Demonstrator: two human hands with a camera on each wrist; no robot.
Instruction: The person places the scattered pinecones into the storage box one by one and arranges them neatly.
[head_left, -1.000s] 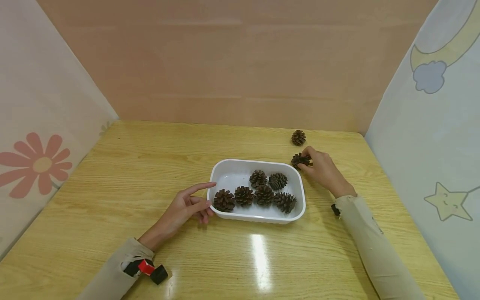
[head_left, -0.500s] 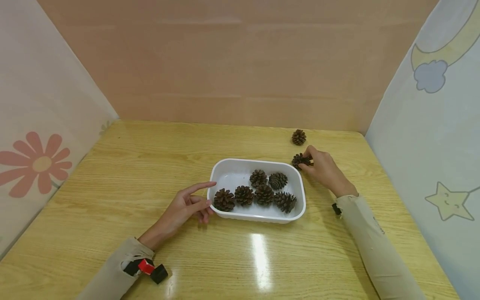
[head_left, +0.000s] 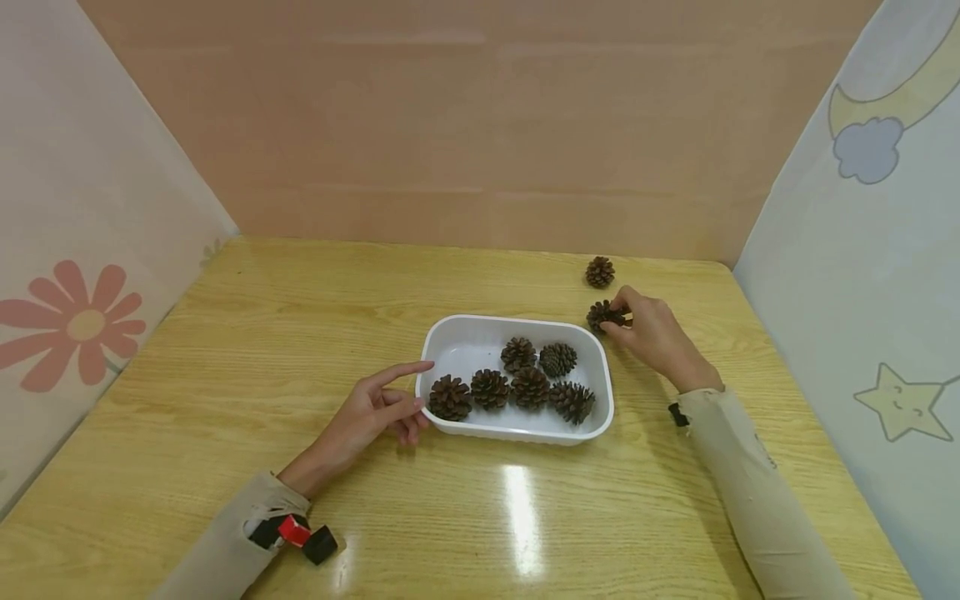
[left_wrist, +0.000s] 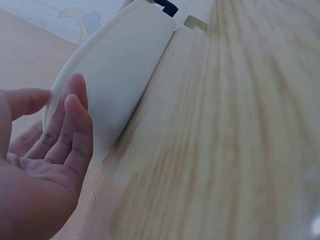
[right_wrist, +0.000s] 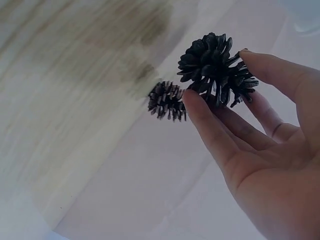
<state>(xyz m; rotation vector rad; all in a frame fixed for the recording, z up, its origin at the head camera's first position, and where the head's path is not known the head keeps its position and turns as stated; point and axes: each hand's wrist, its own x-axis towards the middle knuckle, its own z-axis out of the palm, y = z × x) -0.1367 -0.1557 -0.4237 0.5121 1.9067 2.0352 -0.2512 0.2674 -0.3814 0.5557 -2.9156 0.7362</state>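
Observation:
A white rectangular plastic tray (head_left: pixel 517 436) stands on the table, with several brown pine cones in it, such as the pine cone (head_left: pixel 450 398) at its near left corner. At its left end my left hand (head_left: pixel 367 414) holds the rim, the thumb on the edge and other fingers against the outer wall in the left wrist view. Beyond the tray's far right corner, my right hand (head_left: pixel 656 335) pinches a dark pine cone (right_wrist: pixel 207 62) between thumb and fingers. Behind that one, another pine cone (head_left: pixel 600 272) lies on the table.
The wooden table (head_left: pixel 262 350) meets a tan backdrop (head_left: pixel 480 125) at its far edge. Pale printed walls stand at both sides, a flower (head_left: pixel 86 325) on the left one and a star (head_left: pixel 903 402) on the right. Black bands show at both sleeves.
The head view has shifted very slightly. My right hand stays on the same pine cone beside the tray, and my left hand keeps its place at the rim.

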